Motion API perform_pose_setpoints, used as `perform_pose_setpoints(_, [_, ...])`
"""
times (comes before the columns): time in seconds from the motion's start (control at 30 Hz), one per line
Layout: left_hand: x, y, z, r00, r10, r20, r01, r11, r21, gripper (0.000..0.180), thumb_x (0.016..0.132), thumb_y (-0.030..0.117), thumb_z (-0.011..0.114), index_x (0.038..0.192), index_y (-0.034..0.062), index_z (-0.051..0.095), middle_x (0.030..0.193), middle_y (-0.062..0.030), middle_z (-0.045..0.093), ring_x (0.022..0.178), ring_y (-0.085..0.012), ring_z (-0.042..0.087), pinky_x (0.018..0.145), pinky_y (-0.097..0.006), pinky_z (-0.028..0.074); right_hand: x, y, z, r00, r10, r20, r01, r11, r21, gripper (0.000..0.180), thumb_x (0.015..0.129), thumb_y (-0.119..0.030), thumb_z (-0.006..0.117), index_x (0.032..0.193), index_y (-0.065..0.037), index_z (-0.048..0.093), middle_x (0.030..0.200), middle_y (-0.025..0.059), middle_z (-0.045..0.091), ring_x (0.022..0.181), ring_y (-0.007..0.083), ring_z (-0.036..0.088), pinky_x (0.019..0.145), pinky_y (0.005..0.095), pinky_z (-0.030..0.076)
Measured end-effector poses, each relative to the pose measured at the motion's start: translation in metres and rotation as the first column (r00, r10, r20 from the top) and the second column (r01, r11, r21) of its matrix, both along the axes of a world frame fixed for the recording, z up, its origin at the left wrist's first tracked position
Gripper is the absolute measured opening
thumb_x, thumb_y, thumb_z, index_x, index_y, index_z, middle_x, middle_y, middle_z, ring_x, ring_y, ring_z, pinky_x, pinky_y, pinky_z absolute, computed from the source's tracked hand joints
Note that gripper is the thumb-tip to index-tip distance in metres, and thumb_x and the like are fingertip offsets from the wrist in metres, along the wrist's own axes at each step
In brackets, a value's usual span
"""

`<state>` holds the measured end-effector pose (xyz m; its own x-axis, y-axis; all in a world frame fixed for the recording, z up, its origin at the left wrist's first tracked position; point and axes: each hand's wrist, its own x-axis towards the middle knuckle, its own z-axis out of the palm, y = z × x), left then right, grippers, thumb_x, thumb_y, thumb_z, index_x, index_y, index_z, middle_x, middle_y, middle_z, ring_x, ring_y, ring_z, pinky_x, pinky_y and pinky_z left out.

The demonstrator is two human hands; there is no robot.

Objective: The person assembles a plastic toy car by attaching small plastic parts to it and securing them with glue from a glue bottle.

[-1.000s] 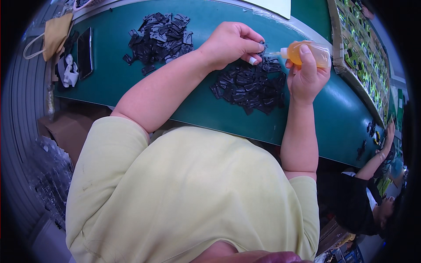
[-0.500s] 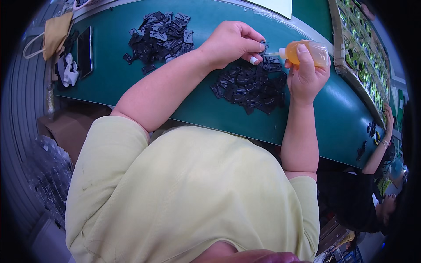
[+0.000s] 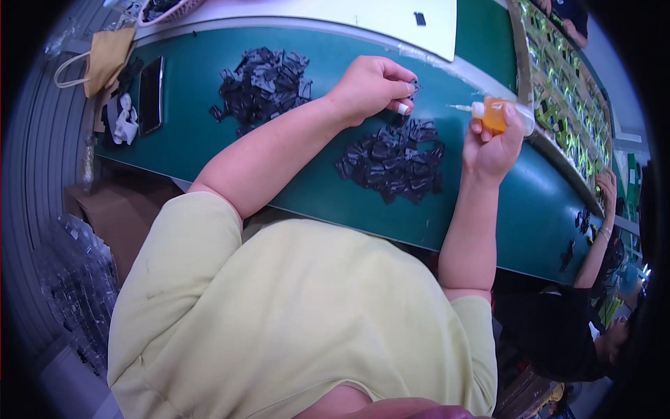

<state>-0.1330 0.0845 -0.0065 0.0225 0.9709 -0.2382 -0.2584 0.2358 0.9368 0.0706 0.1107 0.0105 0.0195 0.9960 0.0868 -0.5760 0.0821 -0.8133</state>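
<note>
My left hand [image 3: 371, 87] pinches a small black plastic part [image 3: 415, 89] between thumb and fingers; a white wrap covers one fingertip. In my right hand [image 3: 494, 146] is a squeeze bottle [image 3: 497, 114] of orange liquid, tilted on its side with its thin nozzle pointing left. A gap separates the nozzle tip from the black part. Below the hands lies a heap of black plastic parts [image 3: 394, 160] on the green table [image 3: 314, 188]. A second heap of similar parts [image 3: 262, 84] lies left of my left hand.
At the left are a dark phone [image 3: 151, 94], a yellow face mask [image 3: 108, 59] and crumpled white material [image 3: 125, 120]. A pink basket [image 3: 171, 15] stands at the back left. A large tray of parts [image 3: 565, 91] lines the right side, with a co-worker's hand [image 3: 606, 188] beside it.
My right hand has drawn the bottle to the right, so its nozzle is now away from the black part. My left hand keeps its pinch. The whole view has shifted slightly.
</note>
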Motion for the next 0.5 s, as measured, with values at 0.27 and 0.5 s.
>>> perform_pose_setpoints(0.27, [-0.009, 0.124, 0.008, 0.757, 0.236, -0.609, -0.123, 0.967, 0.222, 0.017, 0.078, 0.015, 0.066, 0.081, -0.0019, 0.066, 0.072, -0.0134, 0.065, 0.064, -0.0208, 0.065, 0.062, -0.031, 0.052, -0.005, -0.006, 0.004, 1.000, -0.015, 0.003, 0.015, 1.000, 0.022, 0.012, 0.084, -0.014, 0.057, 0.088, -0.003, 0.054, 0.077, 0.0088, 0.058, 0.056, 0.0126, 0.052, 0.047, 0.0236, 0.042])
perform_pose_setpoints(0.5, [-0.010, 0.063, 0.028, 0.532, 0.145, -0.834, 0.145, 0.955, 0.258, 0.021, 0.077, 0.021, 0.072, 0.082, 0.0013, 0.065, 0.068, -0.0068, 0.063, 0.059, -0.0118, 0.062, 0.055, -0.028, 0.050, 0.000, 0.000, 0.005, 0.997, -0.072, -0.009, 0.073, 0.997, 0.012, 0.012, 0.084, -0.014, 0.058, 0.087, -0.003, 0.055, 0.078, 0.0085, 0.058, 0.054, 0.0116, 0.050, 0.047, 0.0238, 0.043])
